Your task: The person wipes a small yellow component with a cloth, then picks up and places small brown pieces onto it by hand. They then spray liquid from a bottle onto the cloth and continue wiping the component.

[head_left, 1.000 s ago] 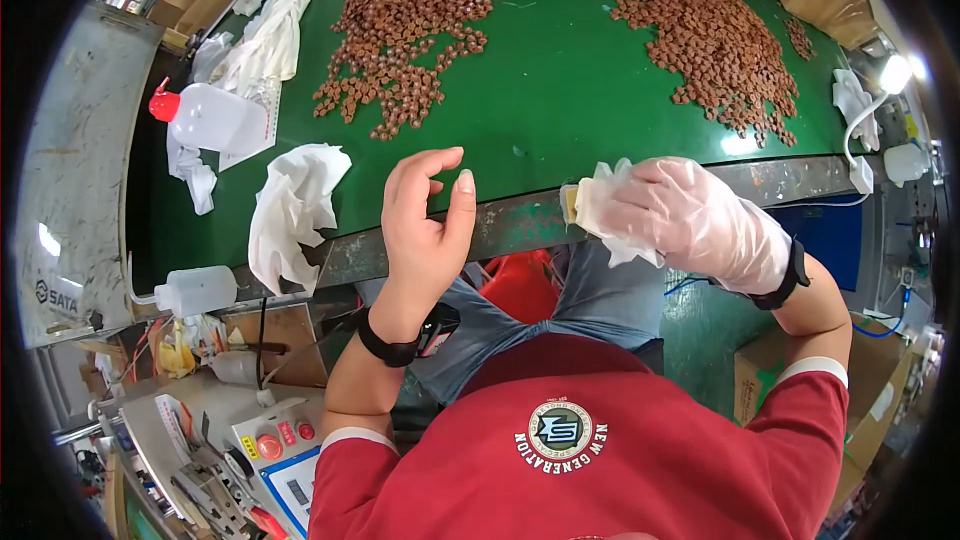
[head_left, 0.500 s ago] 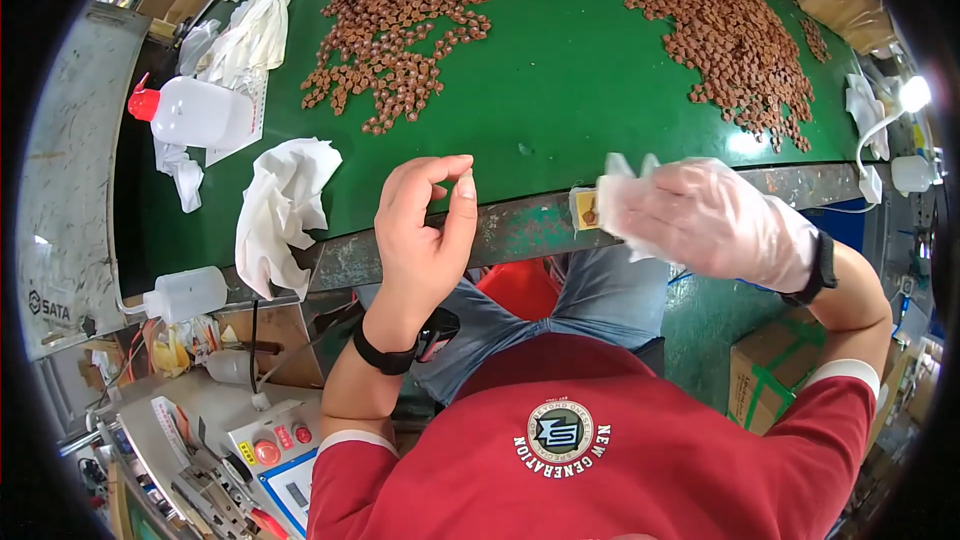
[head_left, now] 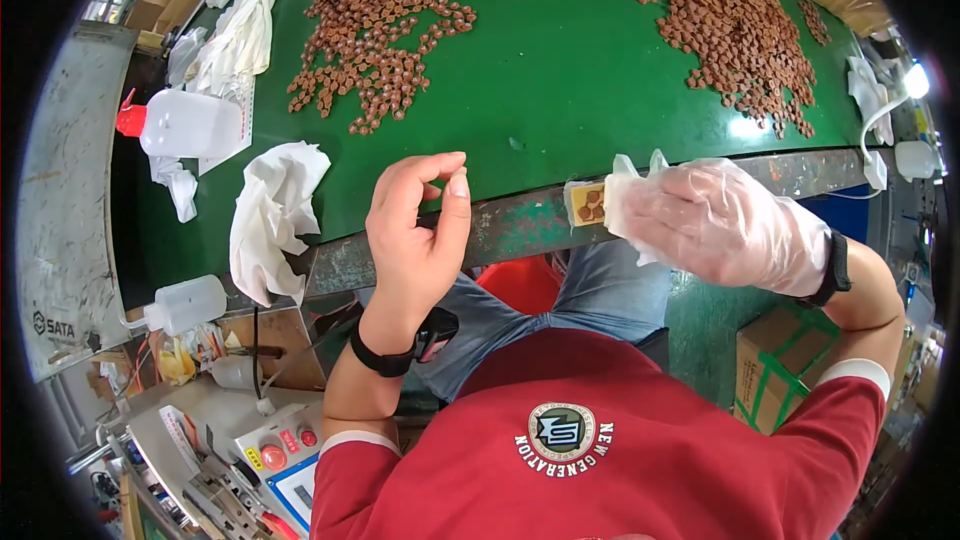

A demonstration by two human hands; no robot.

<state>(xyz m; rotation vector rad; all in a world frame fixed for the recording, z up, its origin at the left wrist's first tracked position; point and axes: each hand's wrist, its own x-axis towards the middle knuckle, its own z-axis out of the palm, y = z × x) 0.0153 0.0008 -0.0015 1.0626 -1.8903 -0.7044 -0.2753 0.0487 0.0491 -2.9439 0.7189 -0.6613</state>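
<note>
Head view, going left to right: crumpled white cloth (head_left: 275, 220) first, soft and near weightless by the look of it, so any fold would do for a pinch. Behind it, on the green worktop (head_left: 540, 90), there's a loose pile of brown pieces (head_left: 375, 30). They look small, hard and light, probably rolly, so fingertips on the sides is my bet.

Next is my bare left hand (head_left: 418, 230), loosely curled with a gap between thumb and fingers, nothing visible in it. Well to its right, at the worktop's near edge, is the small yellow block (head_left: 579, 202) with a few brown bits (head_left: 592, 204) on its face. It's probably light and stiff; I'd hold it by the long edges, off the bits.

My right hand (head_left: 715, 220) is just right of the block, overlapping its end, in a clear glove (head_left: 770, 245) that may be slippery. Whether those fingers are gripping it, I can't tell. Beyond lies a second brown pile (head_left: 720, 35).
</note>
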